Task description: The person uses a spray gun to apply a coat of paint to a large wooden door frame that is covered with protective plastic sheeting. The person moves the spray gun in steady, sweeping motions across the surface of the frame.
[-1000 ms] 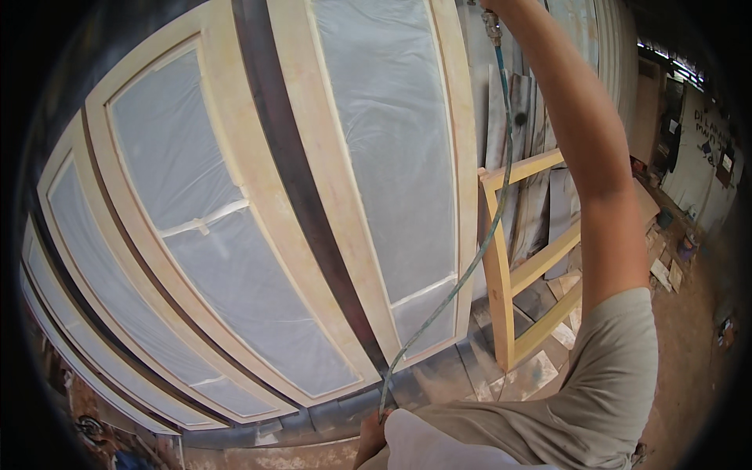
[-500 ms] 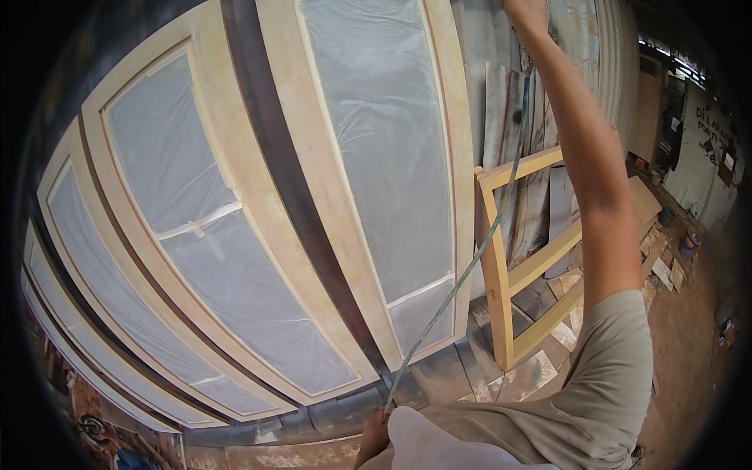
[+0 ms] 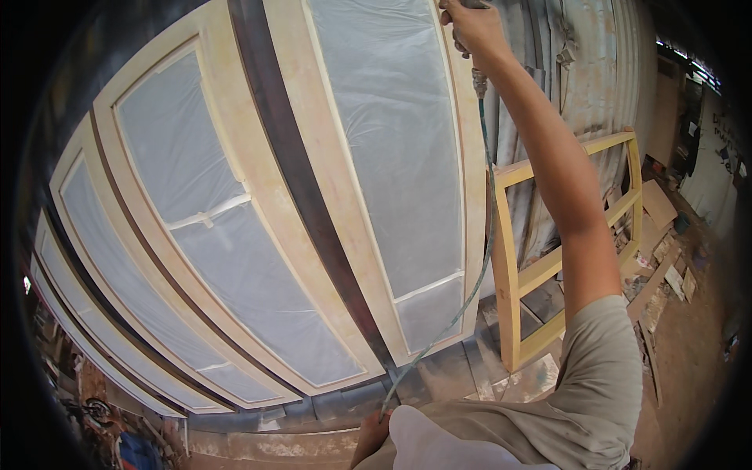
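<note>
Corrugated metal wall [image 3: 619,70], back right; yellow wooden frame [image 3: 540,271] standing before it. Right hand [image 3: 478,35]: fingers wrapped round what I take for a spray gun [image 3: 479,78], at the upper right of the rightmost door [image 3: 327,157]. Left hand [image 3: 372,432], low centre: meets the hose [image 3: 492,215]; grip hidden from me. I judge smooth, even passes best, hose held clear. Rightmost door: pale, faintly mottled, cloudy film [image 3: 399,157] filling its centre.
</note>
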The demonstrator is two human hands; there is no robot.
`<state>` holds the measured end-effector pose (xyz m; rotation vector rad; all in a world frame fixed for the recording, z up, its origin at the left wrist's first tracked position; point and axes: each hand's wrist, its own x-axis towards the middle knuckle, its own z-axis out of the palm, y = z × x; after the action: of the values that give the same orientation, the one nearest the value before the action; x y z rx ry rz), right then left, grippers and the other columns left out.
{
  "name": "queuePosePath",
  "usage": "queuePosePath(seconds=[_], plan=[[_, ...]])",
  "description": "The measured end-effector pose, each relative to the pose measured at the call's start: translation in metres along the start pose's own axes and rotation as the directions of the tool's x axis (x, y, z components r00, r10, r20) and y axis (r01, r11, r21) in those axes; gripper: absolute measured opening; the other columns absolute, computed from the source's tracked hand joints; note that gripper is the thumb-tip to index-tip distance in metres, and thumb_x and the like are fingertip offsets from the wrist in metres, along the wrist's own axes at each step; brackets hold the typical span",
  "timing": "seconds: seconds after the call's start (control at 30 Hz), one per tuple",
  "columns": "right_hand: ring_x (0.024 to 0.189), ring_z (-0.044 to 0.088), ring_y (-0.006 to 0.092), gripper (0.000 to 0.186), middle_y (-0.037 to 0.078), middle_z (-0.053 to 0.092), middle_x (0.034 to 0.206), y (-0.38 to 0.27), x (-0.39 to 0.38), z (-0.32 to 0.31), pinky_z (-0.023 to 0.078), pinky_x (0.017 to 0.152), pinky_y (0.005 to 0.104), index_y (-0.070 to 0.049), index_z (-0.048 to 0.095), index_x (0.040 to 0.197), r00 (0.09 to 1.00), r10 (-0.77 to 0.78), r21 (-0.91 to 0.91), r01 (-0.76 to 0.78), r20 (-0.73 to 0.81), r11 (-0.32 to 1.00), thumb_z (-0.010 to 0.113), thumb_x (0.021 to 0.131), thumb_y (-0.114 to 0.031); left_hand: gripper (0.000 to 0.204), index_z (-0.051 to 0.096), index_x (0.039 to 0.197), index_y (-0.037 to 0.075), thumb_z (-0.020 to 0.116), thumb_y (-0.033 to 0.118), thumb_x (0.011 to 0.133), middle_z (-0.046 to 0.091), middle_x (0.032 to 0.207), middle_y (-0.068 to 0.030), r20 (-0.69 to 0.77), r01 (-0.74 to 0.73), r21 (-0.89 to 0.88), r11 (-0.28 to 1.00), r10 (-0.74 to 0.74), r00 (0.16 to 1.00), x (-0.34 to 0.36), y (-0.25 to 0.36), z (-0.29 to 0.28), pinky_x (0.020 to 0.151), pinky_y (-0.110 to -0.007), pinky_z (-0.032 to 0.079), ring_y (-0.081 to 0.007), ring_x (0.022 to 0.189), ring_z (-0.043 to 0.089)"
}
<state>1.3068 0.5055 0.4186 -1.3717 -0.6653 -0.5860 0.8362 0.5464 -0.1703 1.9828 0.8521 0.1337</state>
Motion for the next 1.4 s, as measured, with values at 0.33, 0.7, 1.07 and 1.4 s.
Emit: queuePosePath(seconds=[0.33,0.7,1.07,1.4], plan=[[0.051,0.052,0.0129,0.055,0.002,0.057,0.059,0.056,0.025,-0.005,0.040,0.046,0.0329,-0.007,0.064,0.071,0.996,-0.041,0.030,0.044,-0.084,0.999,0.069,0.089,-0.058,0.041,0.069,0.100,0.001,0.058,0.040,0.097,0.065,0.081,-0.0288,-0.006,-0.018,0.011,1.000,0.019,1.000,-0.003,0.001,-0.001,0.070,-0.052,0.049,-0.0491,0.081,0.065],[0.043,0.045,0.0121,0.051,0.002,0.056,0.058,0.114,0.052,-0.059,0.037,0.042,0.0315,-0.005,0.067,0.075,0.916,-0.096,0.022,0.114,-0.389,0.993,0.071,0.089,-0.054,0.040,0.069,0.104,0.002,0.058,0.040,0.097,0.067,0.086,-0.0291,0.050,0.002,0.061,0.998,-0.005,0.999,-0.002,-0.005,0.001,0.076,-0.053,0.050,-0.0500,0.089,0.065],[0.042,0.043,0.0065,0.051,-0.001,0.056,0.058,0.075,-0.011,-0.013,0.033,0.039,0.0255,-0.004,0.066,0.081,0.998,-0.055,0.265,0.060,-0.026,0.962,0.074,0.088,-0.054,0.042,0.068,0.102,0.001,0.057,0.040,0.098,0.067,0.085,-0.0278,0.063,0.032,0.007,0.999,-0.032,0.997,-0.012,0.010,-0.005,0.074,-0.048,0.050,-0.0455,0.083,0.066],[0.045,0.048,0.0115,0.055,0.000,0.051,0.053,0.050,-0.003,-0.012,0.037,0.043,0.0312,-0.009,0.067,0.072,0.998,0.060,0.035,-0.059,-0.019,0.998,0.070,0.087,-0.061,0.041,0.069,0.104,0.002,0.057,0.041,0.098,0.066,0.087,-0.0295,0.027,0.010,-0.003,1.000,-0.010,1.000,-0.012,-0.017,0.005,0.075,-0.050,0.050,-0.0478,0.087,0.066]])
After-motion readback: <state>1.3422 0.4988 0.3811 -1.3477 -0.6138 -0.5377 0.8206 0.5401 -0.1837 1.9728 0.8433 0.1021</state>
